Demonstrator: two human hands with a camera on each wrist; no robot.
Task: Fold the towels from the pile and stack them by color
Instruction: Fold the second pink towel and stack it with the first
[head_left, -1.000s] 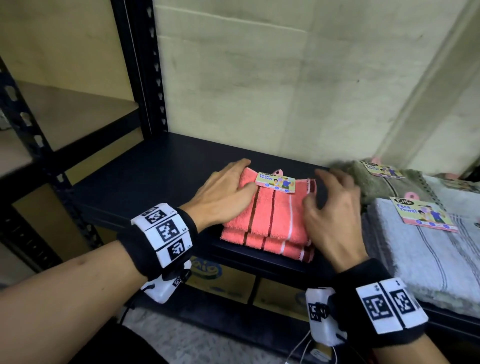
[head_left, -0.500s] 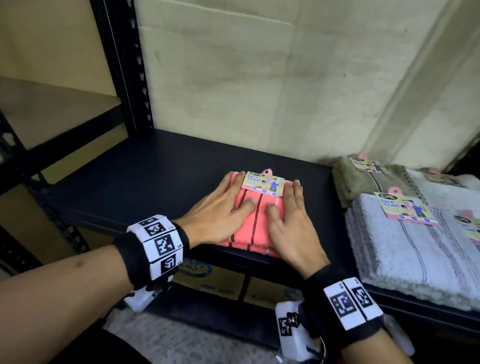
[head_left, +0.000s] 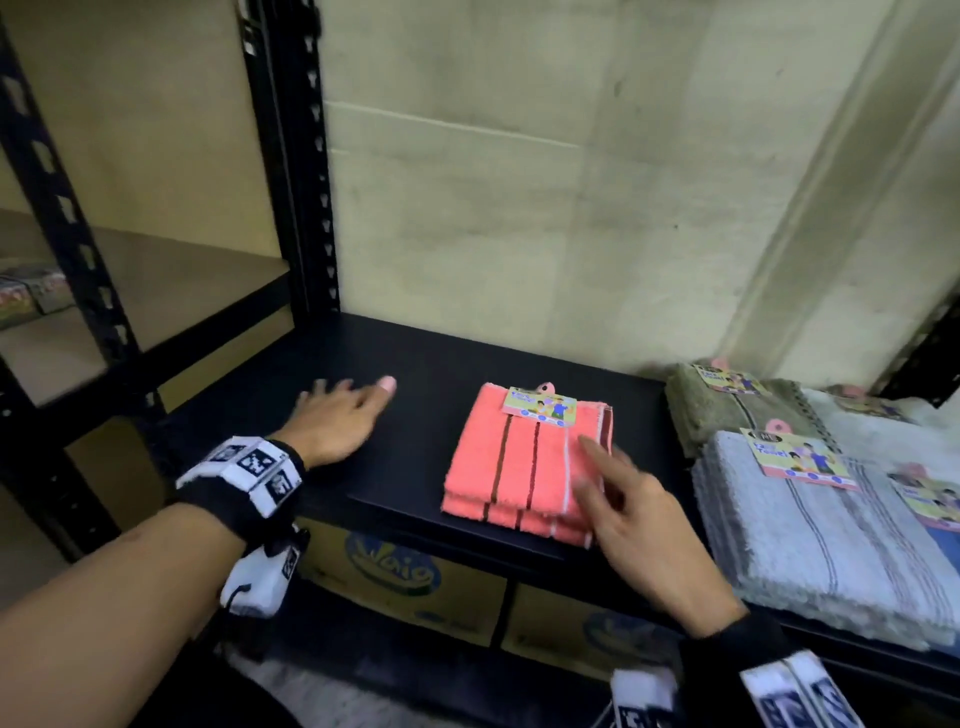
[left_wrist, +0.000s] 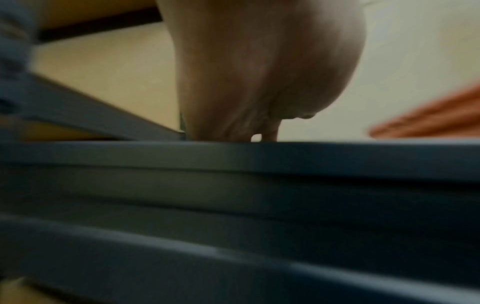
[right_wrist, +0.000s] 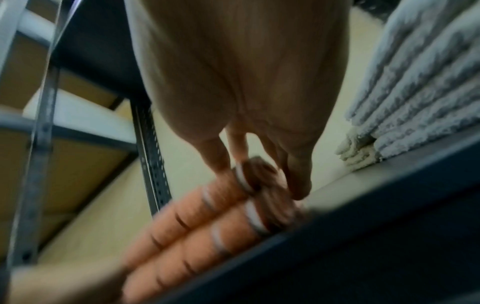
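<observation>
My coral towel (head_left: 524, 462), folded square with dark and white stripes, lies near the shelf (head_left: 415, 364) front edge; my left hand (head_left: 337, 421) and right hand (head_left: 639, 525) are both relaxed, holding nothing.

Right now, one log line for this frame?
pink towel: folded, on shelf | left hand: open, off towel | right hand: open, at towel's right edge | grey stack: right

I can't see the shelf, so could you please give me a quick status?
Left hand open, on bare shelf. Right hand open over folded coral towel. Nothing in the way.
</observation>
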